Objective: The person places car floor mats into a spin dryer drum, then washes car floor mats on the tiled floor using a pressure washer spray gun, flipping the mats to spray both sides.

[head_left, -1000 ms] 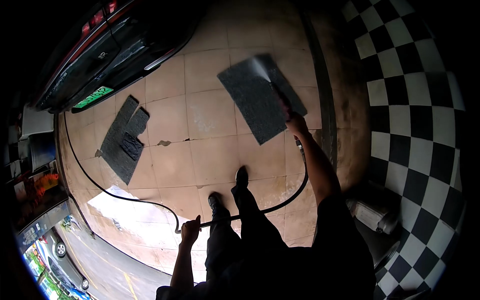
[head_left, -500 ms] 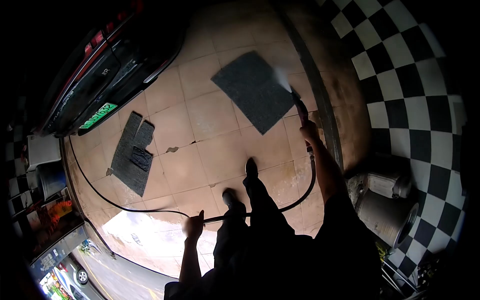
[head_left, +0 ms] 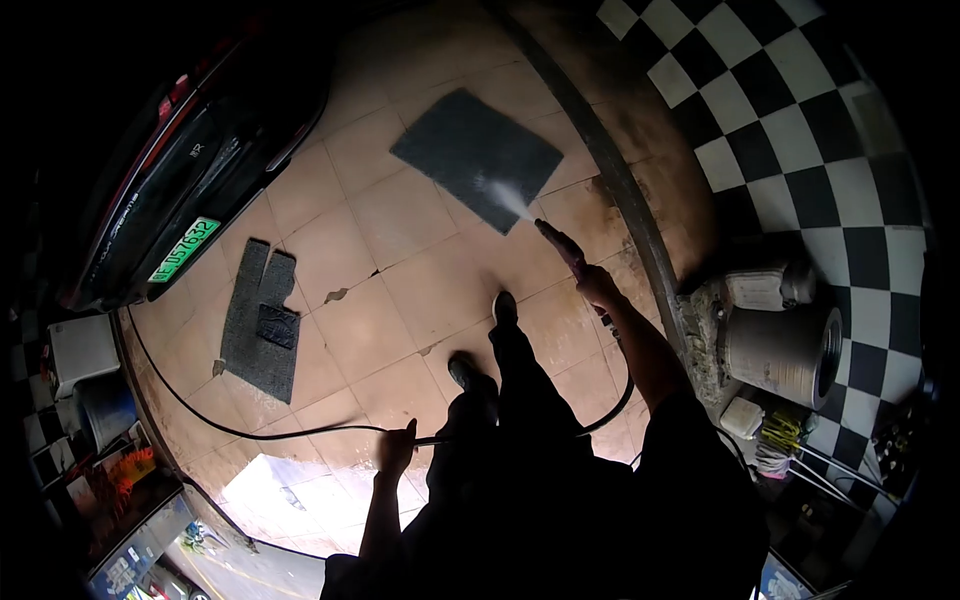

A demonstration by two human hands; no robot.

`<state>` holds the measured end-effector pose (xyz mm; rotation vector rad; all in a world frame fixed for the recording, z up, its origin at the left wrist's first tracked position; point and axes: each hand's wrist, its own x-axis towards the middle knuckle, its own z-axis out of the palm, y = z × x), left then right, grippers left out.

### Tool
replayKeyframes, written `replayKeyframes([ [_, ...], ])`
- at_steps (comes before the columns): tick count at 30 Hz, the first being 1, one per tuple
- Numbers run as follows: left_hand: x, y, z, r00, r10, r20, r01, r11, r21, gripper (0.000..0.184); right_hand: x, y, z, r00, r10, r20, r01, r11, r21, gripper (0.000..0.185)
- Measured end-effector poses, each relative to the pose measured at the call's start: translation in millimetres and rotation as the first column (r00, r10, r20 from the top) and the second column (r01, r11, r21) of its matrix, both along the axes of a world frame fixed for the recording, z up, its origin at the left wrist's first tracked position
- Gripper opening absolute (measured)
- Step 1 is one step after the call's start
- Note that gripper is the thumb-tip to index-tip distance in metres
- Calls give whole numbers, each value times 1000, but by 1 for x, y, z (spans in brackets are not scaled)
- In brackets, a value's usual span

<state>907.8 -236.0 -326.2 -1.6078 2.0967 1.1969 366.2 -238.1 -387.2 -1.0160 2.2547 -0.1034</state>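
Note:
My right hand (head_left: 598, 288) is wrapped round the grip of a pressure washer gun (head_left: 562, 244). White spray (head_left: 508, 196) leaves its tip and strikes the lower part of a grey floor mat (head_left: 476, 150) lying on the tiles. Down at the left, my left hand (head_left: 396, 448) is closed round the black hose (head_left: 340, 429), which passes in front of my legs and up to the gun. A second grey car mat (head_left: 250, 335), with a notch and a dark heel pad, lies flat farther left, apart from both hands.
A dark car with a green plate (head_left: 184, 250) stands at upper left. A dark strip (head_left: 600, 150) crosses the tiled floor at right. Near the checkered wall sit a metal drum (head_left: 780, 345), a white container (head_left: 741, 417) and mops (head_left: 778, 445). A blue bucket (head_left: 103, 410) stands at left.
The spray has shifted from the mat's right edge to its lower part as the gun swung left and toward me. The view has turned slightly. My left hand keeps the hose.

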Motion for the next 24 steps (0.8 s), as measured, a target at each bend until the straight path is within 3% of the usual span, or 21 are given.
replayKeyframes([
  [1, -3, 0, 9, 998, 57, 34, -60, 994, 96, 63, 2, 12, -2, 1000, 20, -12, -20, 1000, 4, 31],
  [4, 5, 10, 3, 996, -55, -67, 57, 998, 23, 62, 0, 30, 10, 998, -66, 14, 65, 994, 93, 31],
  [9, 11, 21, -7, 991, -123, -54, 123, 992, 2, 63, -38, 37, 22, 957, -286, -44, 287, 958, 2, 31],
  [11, 9, 24, -10, 978, -195, -72, 187, 977, -107, 63, -58, 37, 7, 940, -339, -40, 336, 939, -76, 30],
  [15, 8, 29, -20, 950, -307, -48, 285, 923, -258, 63, -54, 27, 14, 974, -191, -121, 173, 974, -146, 30],
  [17, -3, 22, -2, 988, -152, 16, 152, 987, -51, 62, -36, 20, 19, 993, -84, -87, 75, 992, -100, 30],
  [18, -7, 23, -1, 988, -149, 29, 151, 987, -61, 62, -29, 16, 16, 999, -22, -47, 17, 995, -101, 31],
  [19, -9, 28, -3, 994, -113, -6, 113, 993, -38, 62, -21, 10, 38, 990, -122, 75, 126, 991, -47, 30],
  [22, -18, 45, -4, 993, -84, -78, 75, 990, -115, 63, -46, 14, 21, 983, -178, 45, 181, 980, -79, 30],
  [24, -24, 51, -6, 964, -258, 59, 264, 926, -272, 61, -70, 23, 1, 977, -211, -34, 204, 968, -146, 28],
])
